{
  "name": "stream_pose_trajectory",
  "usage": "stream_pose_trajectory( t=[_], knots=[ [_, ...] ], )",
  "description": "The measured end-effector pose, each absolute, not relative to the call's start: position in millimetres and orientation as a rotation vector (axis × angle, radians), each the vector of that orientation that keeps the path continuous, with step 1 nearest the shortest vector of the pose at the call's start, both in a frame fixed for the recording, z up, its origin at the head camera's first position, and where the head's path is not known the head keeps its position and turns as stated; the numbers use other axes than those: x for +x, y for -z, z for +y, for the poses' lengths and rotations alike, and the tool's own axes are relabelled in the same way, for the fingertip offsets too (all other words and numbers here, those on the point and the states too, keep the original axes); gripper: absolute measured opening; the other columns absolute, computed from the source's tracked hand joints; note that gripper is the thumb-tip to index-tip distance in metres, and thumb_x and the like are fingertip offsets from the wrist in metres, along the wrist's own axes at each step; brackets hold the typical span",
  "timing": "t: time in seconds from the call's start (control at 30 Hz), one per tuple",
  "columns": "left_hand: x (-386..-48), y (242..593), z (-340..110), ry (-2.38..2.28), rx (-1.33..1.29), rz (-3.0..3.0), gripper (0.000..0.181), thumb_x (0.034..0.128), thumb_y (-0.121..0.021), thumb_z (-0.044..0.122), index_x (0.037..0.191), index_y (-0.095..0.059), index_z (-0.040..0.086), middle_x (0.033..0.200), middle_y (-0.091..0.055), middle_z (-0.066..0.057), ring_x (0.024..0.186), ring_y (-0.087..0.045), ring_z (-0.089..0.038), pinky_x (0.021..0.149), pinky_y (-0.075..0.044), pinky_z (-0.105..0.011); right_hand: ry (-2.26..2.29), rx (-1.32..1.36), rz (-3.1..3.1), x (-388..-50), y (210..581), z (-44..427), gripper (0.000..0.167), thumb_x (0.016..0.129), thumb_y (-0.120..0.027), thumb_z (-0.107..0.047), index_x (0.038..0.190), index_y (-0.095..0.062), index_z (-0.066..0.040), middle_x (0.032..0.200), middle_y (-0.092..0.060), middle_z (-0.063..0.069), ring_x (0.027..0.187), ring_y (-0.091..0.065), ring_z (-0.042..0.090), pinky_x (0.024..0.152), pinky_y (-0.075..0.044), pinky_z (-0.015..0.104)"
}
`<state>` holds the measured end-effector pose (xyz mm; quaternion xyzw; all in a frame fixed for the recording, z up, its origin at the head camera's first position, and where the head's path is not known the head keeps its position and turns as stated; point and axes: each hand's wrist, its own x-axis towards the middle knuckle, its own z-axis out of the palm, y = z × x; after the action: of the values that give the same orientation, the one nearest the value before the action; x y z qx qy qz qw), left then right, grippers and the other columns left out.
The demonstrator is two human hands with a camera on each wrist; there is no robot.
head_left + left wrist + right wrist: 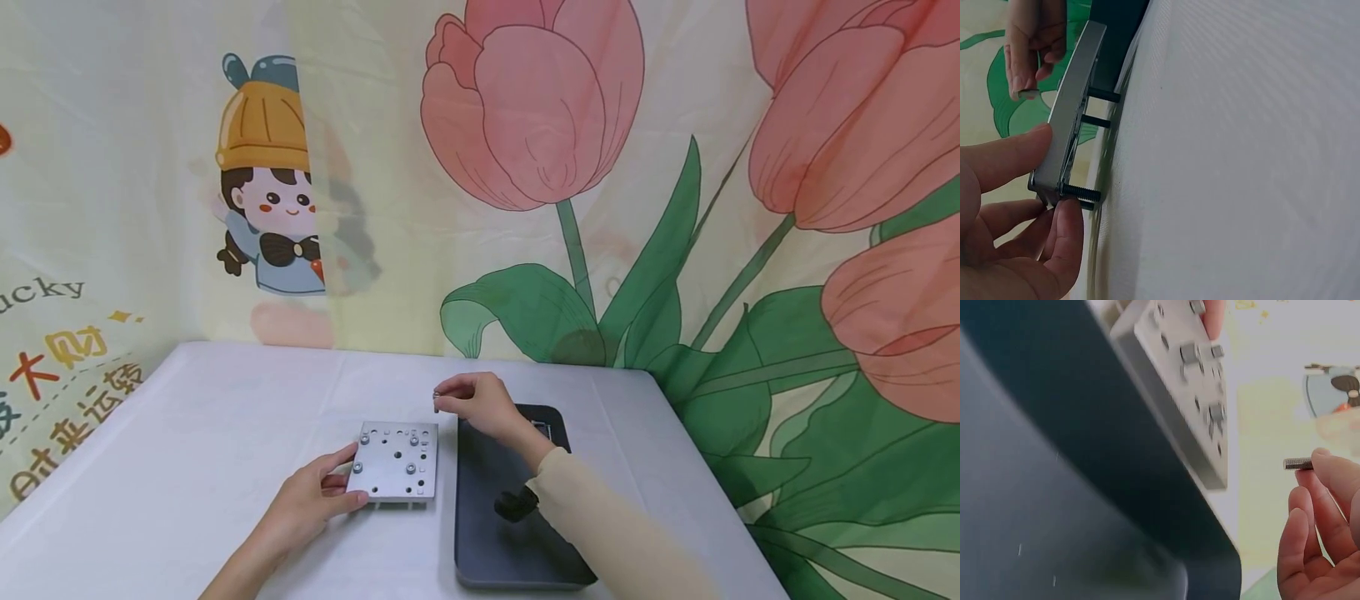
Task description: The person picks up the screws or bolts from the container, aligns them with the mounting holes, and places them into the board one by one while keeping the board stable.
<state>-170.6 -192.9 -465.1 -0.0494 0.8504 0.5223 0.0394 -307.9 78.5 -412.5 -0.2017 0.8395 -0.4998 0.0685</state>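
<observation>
A square silver metal plate with several holes is gripped at its left edge by my left hand. Several screw heads stand up from its face, and threaded screw ends stick out underneath in the left wrist view. There the left hand has its thumb on one side and fingers on the other. My right hand pinches a small threaded screw between thumb and fingertips, above and to the right of the plate, apart from it.
A dark grey tray lies right of the plate, beneath my right forearm, with a black object and a small metallic item in it. A white cloth covers the table; a printed curtain hangs behind.
</observation>
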Motion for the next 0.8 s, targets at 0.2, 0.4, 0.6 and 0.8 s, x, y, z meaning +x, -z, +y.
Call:
stream_pose_trajectory(
  t=[0.2, 0.4, 0.6, 0.8],
  knots=[
    [-171.5, 465.1, -191.2, -1.627, -0.143, 2.580, 0.087, 0.0828, -0.093, 0.020, 0.159, -0.051, 0.011, 0.132, -0.071, -0.012, 0.110, -0.069, -0.020, 0.077, -0.054, -0.030, 1.513, -0.645, 2.518, -302.5, 412.1, 54.8, 0.014, 0.096, -0.082, -0.018, 0.110, -0.083, -0.019, 0.092, -0.080, -0.006, 0.090, -0.074, 0.014, 0.079, -0.055, 0.029],
    [-172.4, 464.5, -192.0, -1.613, -0.140, 2.578, 0.088, 0.0836, -0.093, 0.022, 0.160, -0.049, 0.011, 0.143, -0.065, -0.016, 0.114, -0.070, -0.022, 0.079, -0.055, -0.032, 1.512, -0.701, 2.470, -301.2, 413.4, 36.3, 0.015, 0.096, -0.082, -0.018, 0.110, -0.082, -0.017, 0.092, -0.080, -0.007, 0.090, -0.075, 0.015, 0.079, -0.055, 0.024],
    [-171.9, 465.0, -195.0, -1.600, -0.126, 2.577, 0.090, 0.0833, -0.093, 0.025, 0.160, -0.049, 0.012, 0.136, -0.070, -0.015, 0.114, -0.070, -0.022, 0.079, -0.054, -0.035, 1.476, -0.751, 2.465, -300.4, 417.1, 22.3, 0.016, 0.097, -0.081, -0.019, 0.113, -0.082, -0.017, 0.093, -0.080, -0.008, 0.088, -0.072, 0.007, 0.081, -0.054, 0.022],
    [-172.5, 466.4, -197.0, -1.597, -0.103, 2.572, 0.090, 0.0836, -0.093, 0.027, 0.160, -0.048, 0.012, 0.139, -0.068, -0.016, 0.115, -0.070, -0.022, 0.079, -0.054, -0.034, 1.411, -0.780, 2.495, -303.0, 423.4, 12.3, 0.016, 0.096, -0.083, -0.022, 0.112, -0.083, -0.020, 0.092, -0.078, -0.012, 0.084, -0.068, 0.003, 0.079, -0.052, 0.022]
  ],
)
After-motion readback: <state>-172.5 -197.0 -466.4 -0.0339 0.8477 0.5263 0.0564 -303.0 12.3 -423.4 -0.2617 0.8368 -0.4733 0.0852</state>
